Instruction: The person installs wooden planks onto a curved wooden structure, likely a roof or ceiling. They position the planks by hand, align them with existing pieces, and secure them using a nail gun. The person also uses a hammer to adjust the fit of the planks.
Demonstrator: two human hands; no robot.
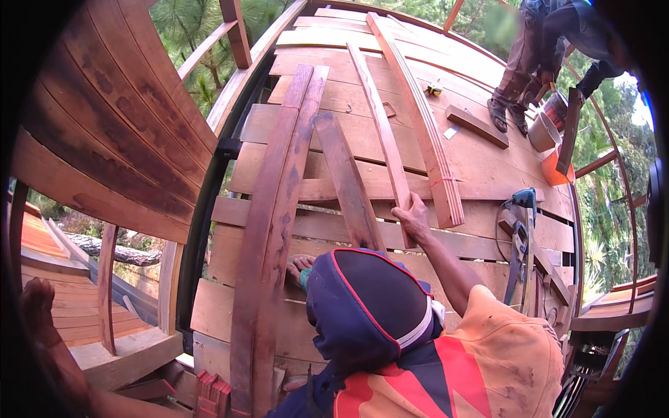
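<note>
My left hand is raised at the far left rim, its forearm coming up from the lower edge. Its fingers look curled beside a dark upright post; shadow hides what they grip, if anything. My right hand is out of view. Just in front of me crouches a co-worker in a navy hood and an orange and red top. That person's hand holds the near end of a narrow wooden strip. Long reddish boards lie at the left of the co-worker, and a shorter stained board slants between.
A bundle of strips lies on the plank deck. Gaps run between deck planks. A handsaw is at right. A second person stands by a white bucket and an orange container. A tape measure lies farther back.
</note>
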